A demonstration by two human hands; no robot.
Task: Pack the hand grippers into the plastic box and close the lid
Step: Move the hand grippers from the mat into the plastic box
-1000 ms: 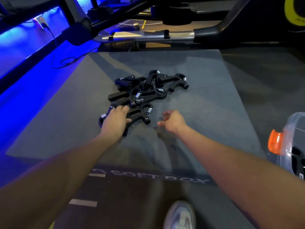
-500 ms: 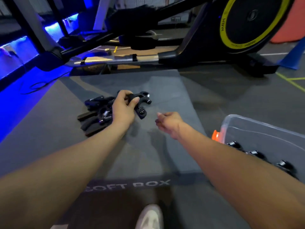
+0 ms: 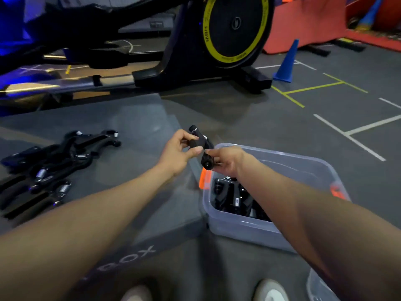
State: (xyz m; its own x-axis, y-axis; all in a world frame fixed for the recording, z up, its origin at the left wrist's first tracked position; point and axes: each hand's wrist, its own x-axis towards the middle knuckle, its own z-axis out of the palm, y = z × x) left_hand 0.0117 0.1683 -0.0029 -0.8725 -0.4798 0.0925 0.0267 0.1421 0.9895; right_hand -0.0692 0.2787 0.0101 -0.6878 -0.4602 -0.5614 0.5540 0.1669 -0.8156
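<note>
Both hands [image 3: 175, 153] hold one gripper [image 3: 200, 142] above the part-filled box [image 3: 238, 227].

Both forearms bare to the frame edge, no sleeves, no watch or rings on the left hand [image 3: 176, 152] or right hand [image 3: 227, 160]; pale grey-white shoes [image 3: 270, 290] below.

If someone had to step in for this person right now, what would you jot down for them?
Left hand and right hand both grip one hand gripper, held over the near corner of the plastic box.
Box: open, on the floor beside the grey mat, with several grippers inside.
A pile of grippers waits on the mat.
Done: some packed.
Left: drop this one in, move the pile, close the lid. A clear plastic piece at bottom right may be the lid; I cannot tell.
</note>
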